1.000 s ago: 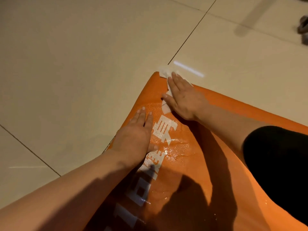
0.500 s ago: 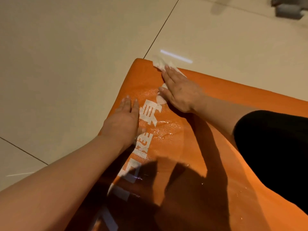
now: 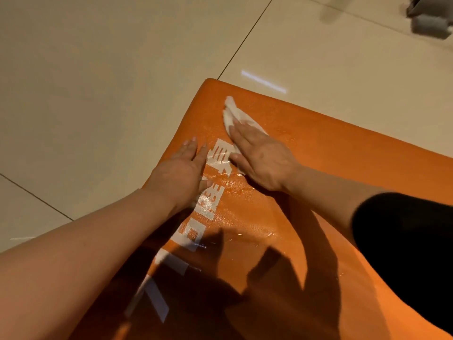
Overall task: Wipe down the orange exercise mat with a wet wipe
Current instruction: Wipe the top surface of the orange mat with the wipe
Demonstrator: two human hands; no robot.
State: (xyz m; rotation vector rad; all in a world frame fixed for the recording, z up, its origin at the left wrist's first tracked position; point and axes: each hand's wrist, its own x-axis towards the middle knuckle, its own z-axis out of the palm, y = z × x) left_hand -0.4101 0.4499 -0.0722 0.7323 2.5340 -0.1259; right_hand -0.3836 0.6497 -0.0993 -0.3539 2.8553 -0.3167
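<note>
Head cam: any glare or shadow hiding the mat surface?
Head view: wet sheen glints on the orange mat by the white lettering; dark arm and hand shadows cover its near part; a bright streak reflects on the floor tile; far corner object is blurred.

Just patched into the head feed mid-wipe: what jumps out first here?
The bright orange mat fills the lower right of the view, lying on pale floor tiles, its surface glistening wet around the white lettering. The right hand presses flat on a white wet wipe near the mat's far corner. The left hand lies flat beside it by the mat's left edge.
</note>
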